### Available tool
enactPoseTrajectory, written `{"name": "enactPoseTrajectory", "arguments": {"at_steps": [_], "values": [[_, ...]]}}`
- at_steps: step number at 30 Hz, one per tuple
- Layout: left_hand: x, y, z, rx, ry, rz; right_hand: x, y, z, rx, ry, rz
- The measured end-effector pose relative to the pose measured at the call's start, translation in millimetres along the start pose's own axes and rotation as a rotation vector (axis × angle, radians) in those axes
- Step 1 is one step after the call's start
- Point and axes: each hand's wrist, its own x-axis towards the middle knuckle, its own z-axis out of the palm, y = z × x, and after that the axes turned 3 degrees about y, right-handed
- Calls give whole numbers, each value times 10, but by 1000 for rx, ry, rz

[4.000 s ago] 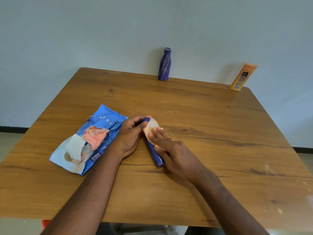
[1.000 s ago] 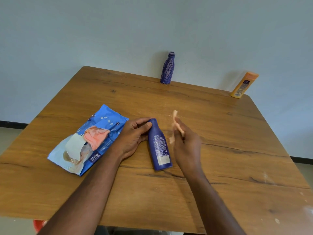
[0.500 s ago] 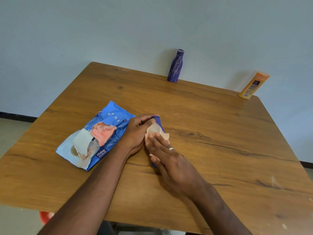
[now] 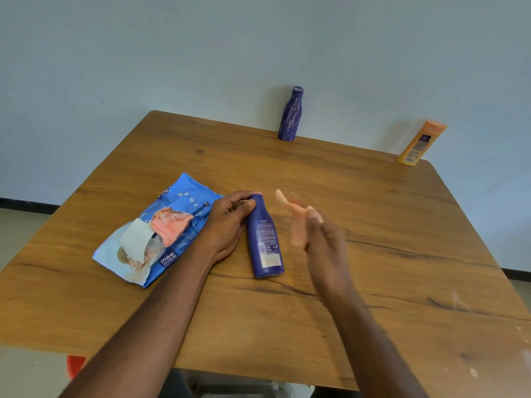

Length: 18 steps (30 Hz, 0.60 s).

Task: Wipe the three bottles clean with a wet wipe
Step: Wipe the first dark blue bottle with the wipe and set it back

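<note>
A dark blue lotion bottle (image 4: pixel 264 239) lies on its side on the wooden table (image 4: pixel 373 254), cap pointing away from me. My left hand (image 4: pixel 228 222) grips its neck and cap end. My right hand (image 4: pixel 324 242) is lifted just right of the bottle, blurred, pinching a pale peach wet wipe (image 4: pixel 293 219) that hangs clear of the bottle. A purple patterned bottle (image 4: pixel 290 114) stands upright at the table's far edge by the wall. An orange bottle (image 4: pixel 421 143) leans against the wall at the far right corner.
A blue wet-wipe pack (image 4: pixel 156 231) lies left of my left hand, its flap open and a peach wipe sticking out. The wall runs right behind the table's far edge. Something red (image 4: pixel 76 366) shows below the table's near left edge.
Half a second ago my right hand pressed the wipe onto the lying bottle; now it has lifted off to the right with the wipe. My left hand keeps hold of the bottle's neck.
</note>
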Motion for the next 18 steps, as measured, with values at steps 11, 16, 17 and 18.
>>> {"name": "enactPoseTrajectory", "arguments": {"at_steps": [11,16,17,18], "values": [[-38,-44,25,400,121,156,-541,128,88,-784,-366,-351],[-117,-82,20,822,81,426,-453,117,-13,-692,-78,-181],[-118,-88,5,846,74,457,-422,97,-43,-642,-26,-131],[-119,-94,-12,867,57,480,-389,83,-80,-600,8,-101]]}}
